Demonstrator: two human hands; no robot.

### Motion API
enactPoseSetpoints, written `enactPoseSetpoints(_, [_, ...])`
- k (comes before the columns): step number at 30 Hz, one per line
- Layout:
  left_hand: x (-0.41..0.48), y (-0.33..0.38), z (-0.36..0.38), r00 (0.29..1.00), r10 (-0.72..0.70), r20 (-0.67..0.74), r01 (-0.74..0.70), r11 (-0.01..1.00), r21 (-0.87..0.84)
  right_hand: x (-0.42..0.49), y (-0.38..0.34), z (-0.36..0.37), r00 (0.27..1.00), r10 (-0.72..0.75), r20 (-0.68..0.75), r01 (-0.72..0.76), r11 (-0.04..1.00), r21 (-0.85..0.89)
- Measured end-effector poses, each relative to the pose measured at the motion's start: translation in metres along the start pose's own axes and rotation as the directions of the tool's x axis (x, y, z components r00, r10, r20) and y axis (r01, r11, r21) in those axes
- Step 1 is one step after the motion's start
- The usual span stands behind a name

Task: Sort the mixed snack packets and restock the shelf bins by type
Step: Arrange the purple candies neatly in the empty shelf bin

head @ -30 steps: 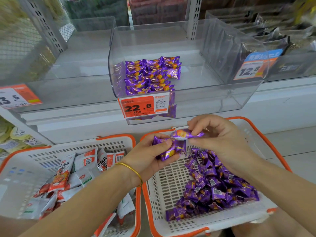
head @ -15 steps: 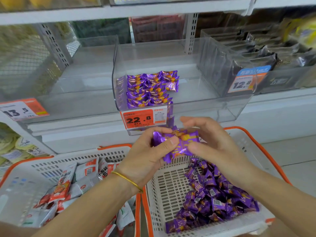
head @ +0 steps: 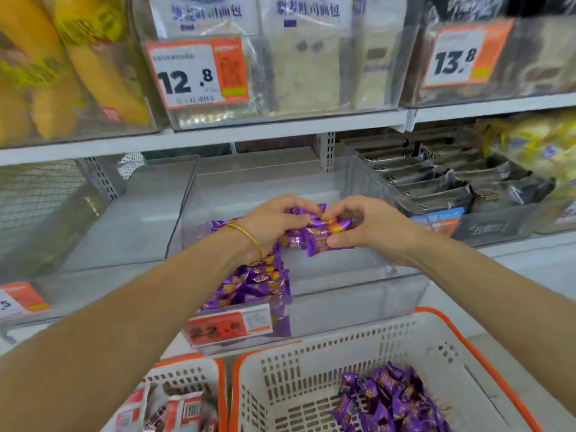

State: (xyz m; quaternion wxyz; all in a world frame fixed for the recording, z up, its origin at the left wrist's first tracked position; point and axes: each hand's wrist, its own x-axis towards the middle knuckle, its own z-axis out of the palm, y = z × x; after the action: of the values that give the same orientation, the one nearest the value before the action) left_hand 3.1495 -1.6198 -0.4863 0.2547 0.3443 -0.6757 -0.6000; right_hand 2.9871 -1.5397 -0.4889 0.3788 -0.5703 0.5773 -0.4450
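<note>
While the purple packets (head: pixel 315 239) sit bunched inside the clear bin (head: pixel 358 294), the left hand (head: pixel 274 226) curls round them and the right hand (head: pixel 372 227) pinches their near edge (both clamped tight). Beneath the left wrist lies a stacked row (head: pixel 249 285); nearer, the white basket (head: pixel 299 378).

A bunch of purple packets (head: pixel 314 236) with orange print is pinched between the left hand (head: pixel 271 224) and the right hand (head: pixel 371 226), inside the clear shelf bin (head: pixel 358 294) and just above its floor. Stacked purple packets (head: pixel 249 282) lie in rows along the bin's left side, up to its front wall. Below the shelf, a white basket (head: pixel 311 378) with an orange rim holds a loose purple heap (head: pixel 389 403). The neighbouring basket (head: pixel 187 369) holds red-and-white packets (head: pixel 174 413).
</note>
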Motion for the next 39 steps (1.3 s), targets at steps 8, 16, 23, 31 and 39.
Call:
enactPoseSetpoints(8, [0.072,-0.055,-0.021,0.983,-0.079,0.164,-0.017,0.856,0.516,0.063,0.066,0.01,0.985,0.121,0.126,-0.076,0.948,-0.31])
enactPoseSetpoints(16, [0.086,-0.048,-0.028,0.972,-0.039,0.233,-0.202,0.379,0.903,0.071,0.07,0.016,0.981,0.109,0.162,-0.026,0.896,-0.443])
enactPoseSetpoints(23, [0.086,-0.042,-0.044,0.97,-0.111,0.216,-0.173,0.313,0.934,0.075,0.066,0.036,0.983,0.088,0.159,0.006,0.861,-0.509])
enactPoseSetpoints(31, [0.085,-0.047,-0.046,0.968,-0.103,0.228,-0.198,0.239,0.951,0.076,0.056,0.05,0.93,0.367,0.012,-0.301,0.783,-0.545])
enactPoseSetpoints(39, [0.066,-0.038,-0.047,0.986,-0.017,0.167,-0.153,0.316,0.936,0.074,0.048,0.05,0.905,0.404,0.133,-0.327,0.861,-0.39])
